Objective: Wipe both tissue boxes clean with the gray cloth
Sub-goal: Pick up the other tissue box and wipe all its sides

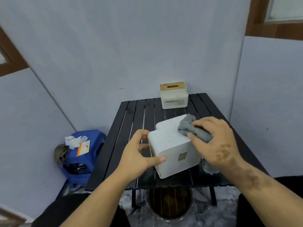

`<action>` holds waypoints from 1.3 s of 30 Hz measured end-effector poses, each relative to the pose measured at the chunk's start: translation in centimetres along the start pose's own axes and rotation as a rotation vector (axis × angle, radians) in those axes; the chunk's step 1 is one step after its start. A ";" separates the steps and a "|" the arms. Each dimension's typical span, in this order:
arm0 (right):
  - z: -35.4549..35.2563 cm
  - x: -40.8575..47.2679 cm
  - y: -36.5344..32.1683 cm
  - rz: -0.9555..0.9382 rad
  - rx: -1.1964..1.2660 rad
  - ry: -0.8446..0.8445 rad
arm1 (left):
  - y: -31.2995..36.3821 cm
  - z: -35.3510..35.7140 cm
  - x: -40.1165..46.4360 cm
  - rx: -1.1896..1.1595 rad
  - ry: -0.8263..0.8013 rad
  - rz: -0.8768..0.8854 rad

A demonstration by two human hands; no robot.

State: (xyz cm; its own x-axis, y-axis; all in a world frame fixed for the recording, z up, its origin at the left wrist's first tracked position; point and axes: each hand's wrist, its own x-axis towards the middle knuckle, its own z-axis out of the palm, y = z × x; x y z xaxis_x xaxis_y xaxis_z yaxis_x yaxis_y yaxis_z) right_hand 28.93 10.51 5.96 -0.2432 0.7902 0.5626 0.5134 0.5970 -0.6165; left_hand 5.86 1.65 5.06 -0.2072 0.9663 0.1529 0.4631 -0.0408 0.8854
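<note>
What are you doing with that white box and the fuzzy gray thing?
A person is cleaning a white tissue box on a black slatted table. The left hand grips the box by its side to steady it, while the right hand holds a gray cloth bunched up against the box's top. A second tissue box, with a wooden lid, stands at the far edge of the table with no hand on it.

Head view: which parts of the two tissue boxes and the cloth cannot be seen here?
- Near tissue box: its left side is behind the left hand; its underside faces the table.
- Far tissue box: label too small to read.
- Gray cloth: partly under the right hand.
</note>
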 end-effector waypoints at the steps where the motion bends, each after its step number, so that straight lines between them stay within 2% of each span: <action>1: 0.7 0.0 -0.8 -0.086 -0.054 -0.041 | -0.2 0.6 -0.3 -0.012 0.025 0.004; 5: 2.9 0.1 -2.8 -0.274 -0.030 -0.223 | -0.4 1.8 -0.2 -0.034 0.080 0.037; 7: 1.9 1.2 -1.3 -0.319 -0.048 -0.263 | -0.5 1.7 -0.2 -0.034 0.090 0.033; 10: -1.0 3.6 2.6 -0.236 -0.063 -0.245 | -0.8 1.7 -0.2 -0.030 0.106 0.020; 13: -2.5 4.4 3.2 -0.202 -0.016 -0.266 | -1.1 2.0 -0.2 -0.033 0.129 0.030; 18: 1.4 1.5 -2.1 -0.447 -0.040 -0.366 | -1.4 2.5 -0.2 -0.056 0.159 0.078; 21: 1.2 1.8 -1.9 -0.518 -0.051 -0.410 | -1.5 2.6 -0.3 -0.042 0.175 0.085; 23: -0.1 3.0 0.6 -0.484 -0.085 -0.357 | -1.6 2.6 -0.4 -0.042 0.183 0.066; 27: -2.3 4.4 4.5 -0.130 -0.075 -0.182 | -1.5 2.7 -0.6 -0.046 0.179 0.032; 29: -0.9 3.7 3.0 -0.170 -0.125 -0.171 | -1.5 2.8 -0.6 -0.061 0.177 0.030; 32: 2.3 2.4 -1.2 -0.366 -0.135 -0.324 | -1.5 3.0 -0.6 -0.081 0.187 0.043; 34: 3.0 2.7 -2.0 -0.402 -0.139 -0.406 | -1.5 3.1 -0.6 -0.083 0.187 0.048; 35: 2.8 3.3 -1.7 -0.388 -0.138 -0.390 | -1.5 3.1 -0.6 -0.089 0.186 0.043; 39: 0.6 6.9 2.1 -0.041 -0.034 -0.228 | -1.6 3.2 -0.7 -0.096 0.201 0.026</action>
State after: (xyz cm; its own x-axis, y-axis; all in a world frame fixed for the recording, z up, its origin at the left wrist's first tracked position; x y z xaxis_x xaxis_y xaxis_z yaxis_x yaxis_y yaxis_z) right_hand 27.86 17.29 8.18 -0.4421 0.7786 0.4453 0.5256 0.6272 -0.5747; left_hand 8.05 1.89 2.13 -0.3683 0.8947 0.2526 0.3884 -0.0988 0.9162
